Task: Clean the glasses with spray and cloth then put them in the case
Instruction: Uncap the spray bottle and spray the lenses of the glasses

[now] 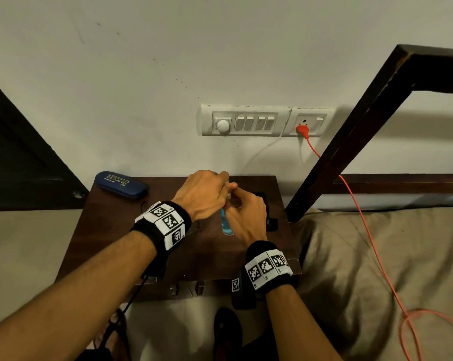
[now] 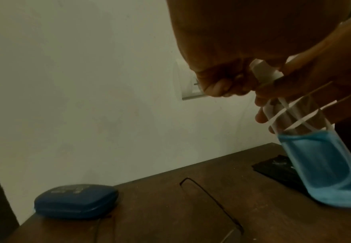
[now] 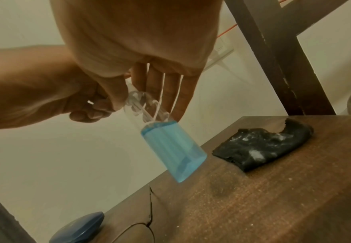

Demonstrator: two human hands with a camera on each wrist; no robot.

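Observation:
A clear spray bottle (image 1: 226, 225) half full of blue liquid hangs tilted just above the dark wooden table (image 1: 111, 230). My right hand (image 1: 242, 204) holds its upper body (image 3: 149, 111) between thumb and fingers. My left hand (image 1: 224, 182) pinches the cap (image 2: 264, 69) at the bottle's top. Thin-rimmed glasses (image 3: 133, 230) lie on the table below the hands, with only part of the frame (image 2: 212, 202) showing. A black cloth (image 3: 264, 148) lies at the right of the table. The blue case (image 1: 121, 187) sits closed at the back left corner.
The table stands against a white wall with a switch panel (image 1: 246, 123). An orange cable (image 1: 363, 217) runs from the socket down over the bedding (image 1: 376, 269) on the right. A dark wooden bed frame (image 1: 350, 142) rises beside the table's right edge.

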